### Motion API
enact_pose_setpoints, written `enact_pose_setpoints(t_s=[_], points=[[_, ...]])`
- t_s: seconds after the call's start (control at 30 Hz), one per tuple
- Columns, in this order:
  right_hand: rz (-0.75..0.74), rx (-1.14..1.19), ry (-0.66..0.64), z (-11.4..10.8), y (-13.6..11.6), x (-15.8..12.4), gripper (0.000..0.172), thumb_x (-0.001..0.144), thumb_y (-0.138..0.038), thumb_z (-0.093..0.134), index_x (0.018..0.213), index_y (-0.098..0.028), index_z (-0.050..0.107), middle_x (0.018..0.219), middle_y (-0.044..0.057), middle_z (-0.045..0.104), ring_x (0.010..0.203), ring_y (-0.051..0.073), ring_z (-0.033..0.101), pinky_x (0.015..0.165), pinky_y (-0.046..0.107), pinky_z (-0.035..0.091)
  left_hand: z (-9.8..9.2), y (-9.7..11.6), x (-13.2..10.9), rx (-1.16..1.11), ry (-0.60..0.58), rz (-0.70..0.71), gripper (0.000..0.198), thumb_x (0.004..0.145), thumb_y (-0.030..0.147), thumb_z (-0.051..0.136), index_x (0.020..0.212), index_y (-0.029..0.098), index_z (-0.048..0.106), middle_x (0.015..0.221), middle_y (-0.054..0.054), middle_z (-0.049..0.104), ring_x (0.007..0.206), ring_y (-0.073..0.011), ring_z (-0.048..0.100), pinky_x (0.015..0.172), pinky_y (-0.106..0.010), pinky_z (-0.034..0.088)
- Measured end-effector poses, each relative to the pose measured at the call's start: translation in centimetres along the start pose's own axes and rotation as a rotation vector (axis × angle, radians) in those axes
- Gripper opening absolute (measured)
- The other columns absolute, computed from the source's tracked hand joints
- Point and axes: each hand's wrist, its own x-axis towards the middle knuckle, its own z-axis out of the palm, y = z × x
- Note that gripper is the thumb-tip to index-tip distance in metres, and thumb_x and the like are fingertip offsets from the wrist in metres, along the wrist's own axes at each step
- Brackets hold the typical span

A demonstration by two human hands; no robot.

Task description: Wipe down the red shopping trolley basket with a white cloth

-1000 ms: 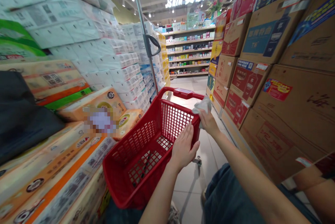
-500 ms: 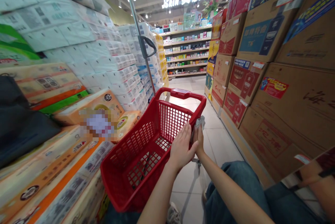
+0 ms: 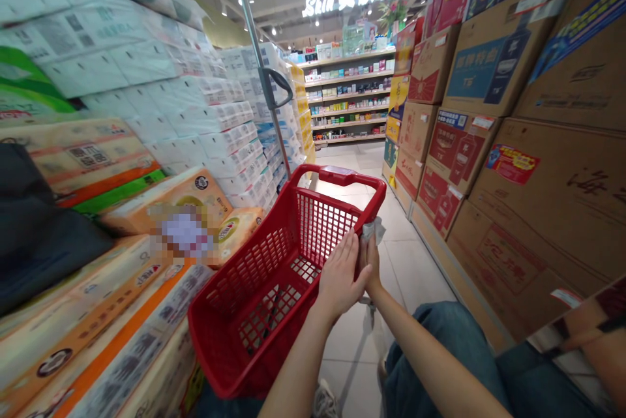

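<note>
Two hands rest at your red plastic basket (image 3: 254, 294): left hand (image 3: 341, 278) open, right hand (image 3: 372, 265) pinching crumpled white tissue (image 3: 372, 230), which could drop if your grip loosens

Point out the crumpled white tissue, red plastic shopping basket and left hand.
Crumpled white tissue (image 3: 372, 230), head view, top fold.
Red plastic shopping basket (image 3: 337, 175), head view, far handle.
Left bare hand (image 3: 340, 278), head view, middle of the hand.
</note>
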Motion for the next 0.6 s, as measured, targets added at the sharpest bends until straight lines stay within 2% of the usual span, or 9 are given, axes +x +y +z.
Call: enact_pose_setpoints(t_s=[0.07, 0.1, 0.13, 0.2, 0.27, 0.37, 0.5, 0.57, 0.6], points=[[0.114, 0.015, 0.134, -0.7, 0.4, 2.6, 0.059, 0.099, -0.048, 0.019, 0.154, -0.026, 0.01, 0.155, 0.009, 0.031, 0.141, 0.021, 0.035, 0.109, 0.045, 0.04, -0.1, 0.0, 0.0, 0.0, -0.002, 0.002, 0.064, 0.099, 0.046, 0.034, 0.153, 0.016, 0.016, 0.16, -0.008, 0.019, 0.148, -0.0204, 0.015, 0.12, -0.042, 0.022], [0.157, 0.016, 0.176, -1.3, 0.5, 4.8, 0.06, 0.099, -0.049, 0.021, 0.153, -0.025, 0.014, 0.156, 0.009, 0.029, 0.143, 0.021, 0.031, 0.112, 0.046, 0.036, -0.1, 0.0, 0.0, 0.0, -0.002, 0.001, 0.063, 0.099, 0.045, 0.033, 0.153, 0.017, 0.015, 0.16, -0.008, 0.02, 0.148, -0.0203, 0.015, 0.12, -0.042, 0.023], [0.163, 0.019, 0.194, -1.9, 0.6, 7.2, 0.06, 0.099, -0.049, 0.022, 0.153, -0.024, 0.017, 0.156, 0.01, 0.03, 0.142, 0.022, 0.032, 0.113, 0.046, 0.035, -0.1, 0.0, 0.0, 0.001, -0.001, -0.001, 0.062, 0.1, 0.043, 0.032, 0.153, 0.017, 0.015, 0.159, -0.008, 0.021, 0.148, -0.0202, 0.015, 0.12, -0.042, 0.023], [0.127, -0.001, 0.222, -3.3, 0.7, 11.8, 0.058, 0.099, -0.048, 0.024, 0.15, -0.022, 0.026, 0.148, 0.013, 0.042, 0.137, 0.023, 0.041, 0.112, 0.048, 0.035, -0.1, 0.1, 0.0, 0.005, 0.003, -0.006, 0.058, 0.101, 0.04, 0.03, 0.153, 0.018, 0.017, 0.159, -0.007, 0.023, 0.148, -0.0199, 0.016, 0.12, -0.043, 0.025], [0.022, -0.094, 0.18, -4.3, 0.4, 14.1, 0.053, 0.099, -0.046, 0.026, 0.143, -0.021, 0.042, 0.14, 0.014, 0.051, 0.131, 0.025, 0.046, 0.11, 0.051, 0.037, 0.0, 0.1, 0.0, 0.013, 0.012, -0.007, 0.054, 0.101, 0.036, 0.029, 0.152, 0.018, 0.019, 0.158, -0.007, 0.024, 0.147, -0.0194, 0.016, 0.12, -0.042, 0.025], [-0.181, -0.263, 0.002, -4.9, -0.7, 12.9, 0.046, 0.099, -0.039, 0.028, 0.128, -0.021, 0.058, 0.129, 0.014, 0.057, 0.125, 0.028, 0.05, 0.109, 0.052, 0.037, 0.2, 0.1, 0.0, 0.028, 0.024, -0.003, 0.052, 0.101, 0.03, 0.027, 0.151, 0.016, 0.021, 0.158, -0.007, 0.024, 0.148, -0.0188, 0.015, 0.121, -0.042, 0.024], [-0.471, -0.373, -0.359, -6.2, -2.1, 9.7, 0.04, 0.098, -0.034, 0.03, 0.12, -0.024, 0.062, 0.109, 0.011, 0.065, 0.111, 0.027, 0.057, 0.112, 0.052, 0.033, 0.2, 0.1, 0.0, 0.028, 0.029, 0.014, 0.054, 0.101, 0.029, 0.028, 0.152, 0.014, 0.019, 0.159, -0.009, 0.02, 0.148, -0.0188, 0.014, 0.121, -0.042, 0.024], [-0.542, -0.402, -0.471, -7.4, -1.9, 10.6, 0.04, 0.099, -0.035, 0.029, 0.115, -0.024, 0.063, 0.1, 0.009, 0.067, 0.105, 0.025, 0.058, 0.113, 0.052, 0.031, 0.1, 0.1, -0.1, 0.015, 0.024, 0.011, 0.054, 0.101, 0.029, 0.028, 0.152, 0.015, 0.018, 0.159, -0.008, 0.021, 0.148, -0.0188, 0.014, 0.12, -0.042, 0.025], [-0.539, -0.415, -0.48, -8.1, -1.6, 11.7, 0.04, 0.099, -0.037, 0.028, 0.113, -0.023, 0.064, 0.097, 0.008, 0.067, 0.104, 0.025, 0.058, 0.114, 0.053, 0.029, 0.0, 0.2, -0.2, 0.007, 0.018, 0.006, 0.053, 0.101, 0.029, 0.027, 0.152, 0.016, 0.019, 0.158, -0.007, 0.023, 0.147, -0.0188, 0.015, 0.12, -0.043, 0.025]])
